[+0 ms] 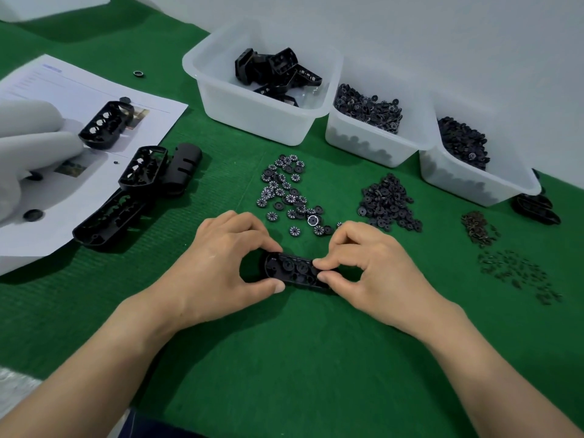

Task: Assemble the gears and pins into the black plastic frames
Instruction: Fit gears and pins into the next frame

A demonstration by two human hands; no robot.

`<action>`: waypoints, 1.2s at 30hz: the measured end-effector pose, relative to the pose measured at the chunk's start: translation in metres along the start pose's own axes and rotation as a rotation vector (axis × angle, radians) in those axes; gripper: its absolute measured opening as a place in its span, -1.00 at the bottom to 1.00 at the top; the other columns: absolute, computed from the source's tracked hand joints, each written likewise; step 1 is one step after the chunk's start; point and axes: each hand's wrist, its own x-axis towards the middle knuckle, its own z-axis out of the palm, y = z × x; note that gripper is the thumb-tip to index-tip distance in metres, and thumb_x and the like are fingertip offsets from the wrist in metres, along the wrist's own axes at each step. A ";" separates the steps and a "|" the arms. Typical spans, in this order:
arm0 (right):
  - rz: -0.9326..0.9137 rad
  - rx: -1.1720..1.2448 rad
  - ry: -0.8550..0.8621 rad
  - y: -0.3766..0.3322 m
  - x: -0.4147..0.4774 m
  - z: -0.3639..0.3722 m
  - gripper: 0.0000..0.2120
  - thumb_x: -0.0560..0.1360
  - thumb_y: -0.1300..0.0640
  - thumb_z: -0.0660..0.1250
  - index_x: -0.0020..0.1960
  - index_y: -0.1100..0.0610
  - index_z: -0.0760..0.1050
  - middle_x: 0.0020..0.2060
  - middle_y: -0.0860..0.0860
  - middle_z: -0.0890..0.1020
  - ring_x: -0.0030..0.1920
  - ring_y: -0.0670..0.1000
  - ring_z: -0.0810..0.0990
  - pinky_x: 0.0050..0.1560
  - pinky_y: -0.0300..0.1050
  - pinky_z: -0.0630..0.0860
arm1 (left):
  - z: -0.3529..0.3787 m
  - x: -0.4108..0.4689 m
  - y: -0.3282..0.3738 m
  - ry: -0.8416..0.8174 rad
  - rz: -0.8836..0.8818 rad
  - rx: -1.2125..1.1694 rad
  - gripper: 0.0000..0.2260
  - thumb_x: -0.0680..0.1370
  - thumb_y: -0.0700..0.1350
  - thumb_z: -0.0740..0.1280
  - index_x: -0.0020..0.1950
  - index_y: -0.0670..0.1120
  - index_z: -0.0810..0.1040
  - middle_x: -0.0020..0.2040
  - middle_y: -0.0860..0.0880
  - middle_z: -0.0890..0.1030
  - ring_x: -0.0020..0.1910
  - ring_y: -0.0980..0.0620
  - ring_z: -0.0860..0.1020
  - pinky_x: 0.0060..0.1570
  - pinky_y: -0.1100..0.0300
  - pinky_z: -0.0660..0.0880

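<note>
A black plastic frame (292,269) lies on the green mat in front of me, with round gears seated in its pockets. My left hand (218,267) grips its left end between thumb and fingers. At the frame's right end my right hand (369,270) pinches with thumb and forefinger; what lies under those fingertips is hidden. Loose numbered gears (286,191) are scattered just beyond the frame. A heap of plain black gears (388,202) sits to their right. Small dark pins (518,276) are strewn at the far right.
Three translucent bins line the back: one with black frames (262,86), two with gears (369,128) (471,165). Several frames (142,172) rest at the left by a paper sheet (94,99). Another person's white-gloved hand (31,147) is at the left edge.
</note>
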 end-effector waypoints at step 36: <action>0.416 0.124 0.210 0.096 -0.006 -0.025 -0.87 0.35 0.19 0.45 -0.28 0.02 0.54 -0.40 -0.15 0.54 -0.42 -0.27 0.45 -0.40 -0.45 0.30 | 0.074 0.053 0.083 -0.066 0.067 -0.011 -0.61 0.34 0.14 0.42 0.12 0.02 0.56 -0.05 0.11 0.45 0.00 0.13 0.37 0.14 0.23 0.27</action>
